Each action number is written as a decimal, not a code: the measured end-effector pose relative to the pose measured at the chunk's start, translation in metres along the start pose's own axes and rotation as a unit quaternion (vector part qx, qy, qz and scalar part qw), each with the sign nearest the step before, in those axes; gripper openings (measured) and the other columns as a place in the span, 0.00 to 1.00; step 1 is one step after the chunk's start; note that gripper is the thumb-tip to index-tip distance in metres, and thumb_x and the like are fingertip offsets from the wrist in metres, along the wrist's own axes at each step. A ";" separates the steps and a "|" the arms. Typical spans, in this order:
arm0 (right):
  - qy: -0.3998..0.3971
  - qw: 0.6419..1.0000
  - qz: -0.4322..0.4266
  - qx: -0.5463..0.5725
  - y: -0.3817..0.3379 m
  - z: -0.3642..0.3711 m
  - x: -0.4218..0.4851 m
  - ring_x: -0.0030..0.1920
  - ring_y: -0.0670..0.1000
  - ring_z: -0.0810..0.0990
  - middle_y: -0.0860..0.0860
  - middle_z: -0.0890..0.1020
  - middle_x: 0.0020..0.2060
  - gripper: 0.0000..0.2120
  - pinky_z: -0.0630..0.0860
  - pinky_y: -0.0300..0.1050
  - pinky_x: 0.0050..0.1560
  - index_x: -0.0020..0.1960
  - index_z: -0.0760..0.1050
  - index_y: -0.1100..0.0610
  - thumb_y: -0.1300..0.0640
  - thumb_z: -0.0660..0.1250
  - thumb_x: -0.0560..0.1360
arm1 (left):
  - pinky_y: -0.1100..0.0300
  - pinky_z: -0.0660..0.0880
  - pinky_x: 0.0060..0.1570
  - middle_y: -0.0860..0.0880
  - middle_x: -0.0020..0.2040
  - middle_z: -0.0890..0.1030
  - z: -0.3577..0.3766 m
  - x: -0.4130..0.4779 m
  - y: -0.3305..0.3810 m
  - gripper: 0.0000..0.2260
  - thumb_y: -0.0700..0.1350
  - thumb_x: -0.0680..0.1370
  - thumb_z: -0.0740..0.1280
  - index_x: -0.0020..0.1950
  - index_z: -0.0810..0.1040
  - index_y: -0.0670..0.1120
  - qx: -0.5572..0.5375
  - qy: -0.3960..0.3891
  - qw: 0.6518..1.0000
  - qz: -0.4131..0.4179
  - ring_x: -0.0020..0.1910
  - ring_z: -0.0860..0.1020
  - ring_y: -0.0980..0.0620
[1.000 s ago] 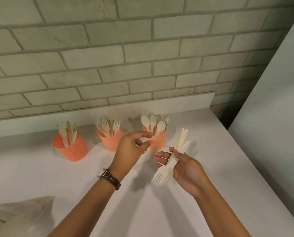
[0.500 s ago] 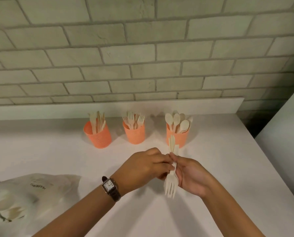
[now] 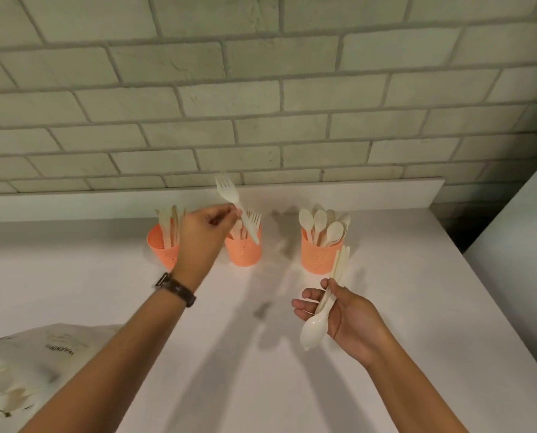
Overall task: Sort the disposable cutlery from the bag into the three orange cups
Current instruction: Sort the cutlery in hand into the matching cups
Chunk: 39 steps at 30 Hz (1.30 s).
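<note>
Three orange cups stand in a row near the wall: the left cup (image 3: pixel 162 256) with flat knife-like pieces, the middle cup (image 3: pixel 243 254) with forks, the right cup (image 3: pixel 318 257) with spoons. My left hand (image 3: pixel 203 235) pinches a white fork (image 3: pixel 234 203) by its handle, tines up, just above the middle cup. Lower right, my right hand (image 3: pixel 348 320) grips a small bundle of cutlery (image 3: pixel 322 314), a spoon bowl pointing down and handles reaching up beside the right cup. The clear bag (image 3: pixel 20 373) lies at the lower left with cutlery inside.
The white counter (image 3: pixel 245 354) ends at a raised ledge (image 3: pixel 370 195) under a brick wall. A dark gap and a white panel (image 3: pixel 517 245) border the counter on the right. A watch sits on my left wrist.
My left hand took a fork out of the bundle in my right hand and lifted it up and left to the middle cup. The right hand dropped slightly and keeps the rest.
</note>
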State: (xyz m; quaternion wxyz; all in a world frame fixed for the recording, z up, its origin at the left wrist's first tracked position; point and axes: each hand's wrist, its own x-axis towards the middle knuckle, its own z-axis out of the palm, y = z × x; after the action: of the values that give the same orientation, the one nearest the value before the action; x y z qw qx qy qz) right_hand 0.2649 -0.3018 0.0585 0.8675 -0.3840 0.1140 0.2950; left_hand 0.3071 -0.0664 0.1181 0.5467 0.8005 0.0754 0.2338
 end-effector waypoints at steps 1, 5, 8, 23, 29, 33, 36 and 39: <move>-0.001 1.000 -0.005 -0.002 0.000 0.000 -0.001 0.42 0.64 0.83 0.62 0.81 0.38 0.10 0.81 0.56 0.49 0.45 0.70 0.60 0.57 0.54 0.81 | 0.63 0.76 0.43 0.53 0.38 0.83 0.002 0.011 -0.008 0.04 0.41 0.73 0.71 0.46 0.84 0.44 0.016 0.023 1.000 -0.006 0.37 0.79 0.61; -0.008 1.000 -0.023 0.009 -0.002 0.000 -0.003 0.42 0.64 0.83 0.62 0.81 0.38 0.09 0.81 0.56 0.48 0.45 0.70 0.60 0.57 0.55 0.79 | 0.65 0.73 0.47 0.49 0.48 0.83 0.016 0.034 -0.034 0.10 0.42 0.74 0.69 0.52 0.82 0.40 0.107 0.050 0.993 -0.016 0.45 0.79 0.55; -0.006 0.999 -0.028 0.015 -0.004 0.002 -0.002 0.42 0.63 0.83 0.61 0.81 0.38 0.10 0.82 0.55 0.47 0.46 0.70 0.60 0.57 0.53 0.80 | 0.64 0.69 0.48 0.46 0.52 0.83 0.025 0.034 -0.056 0.11 0.43 0.75 0.68 0.54 0.81 0.40 0.138 0.000 0.988 -0.074 0.47 0.78 0.53; -0.119 0.987 0.080 -0.073 -0.002 0.018 -0.001 0.49 0.62 0.81 0.63 0.80 0.50 0.34 0.67 0.60 0.66 0.65 0.69 0.64 0.36 0.48 0.78 | 0.68 0.70 0.43 0.56 0.48 0.77 0.026 -0.065 -0.001 0.10 0.47 0.75 0.63 0.53 0.81 0.53 0.199 -0.321 0.845 0.378 0.45 0.71 0.60; -0.125 0.982 0.100 -0.097 -0.003 0.019 -0.009 0.51 0.62 0.81 0.62 0.79 0.57 0.31 0.64 0.61 0.68 0.65 0.71 0.57 0.36 0.48 0.77 | 0.63 0.71 0.40 0.53 0.52 0.80 0.033 -0.070 0.009 0.11 0.44 0.72 0.62 0.50 0.82 0.50 0.293 -0.346 0.735 0.504 0.46 0.70 0.54; -0.143 0.977 0.119 -0.108 -0.008 0.014 -0.014 0.56 0.66 0.77 0.63 0.78 0.59 0.31 0.68 0.59 0.66 0.63 0.76 0.56 0.36 0.48 0.77 | 0.61 0.72 0.41 0.53 0.50 0.81 0.035 -0.076 0.021 0.12 0.41 0.71 0.62 0.50 0.81 0.49 0.327 -0.368 0.676 0.548 0.43 0.75 0.52; -0.149 0.976 0.124 -0.103 -0.011 0.012 -0.017 0.55 0.65 0.78 0.62 0.78 0.58 0.33 0.68 0.59 0.66 0.66 0.72 0.58 0.35 0.48 0.76 | 0.60 0.74 0.42 0.53 0.45 0.80 0.034 -0.075 0.023 0.12 0.41 0.73 0.59 0.48 0.80 0.49 0.335 -0.371 0.652 0.571 0.42 0.76 0.51; -0.124 0.982 0.104 -0.092 -0.013 0.008 -0.015 0.52 0.60 0.79 0.60 0.78 0.56 0.34 0.67 0.60 0.66 0.70 0.67 0.63 0.37 0.48 0.78 | 0.59 0.74 0.43 0.51 0.45 0.81 0.033 -0.076 0.022 0.09 0.41 0.75 0.61 0.48 0.81 0.46 0.309 -0.336 0.665 0.591 0.43 0.76 0.50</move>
State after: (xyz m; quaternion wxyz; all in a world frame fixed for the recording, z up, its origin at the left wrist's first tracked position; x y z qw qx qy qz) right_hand 0.2607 -0.3095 0.0778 0.8001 -0.4091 0.0175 0.4384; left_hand 0.2525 -0.1316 0.1065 0.0028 0.8244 -0.5346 0.1860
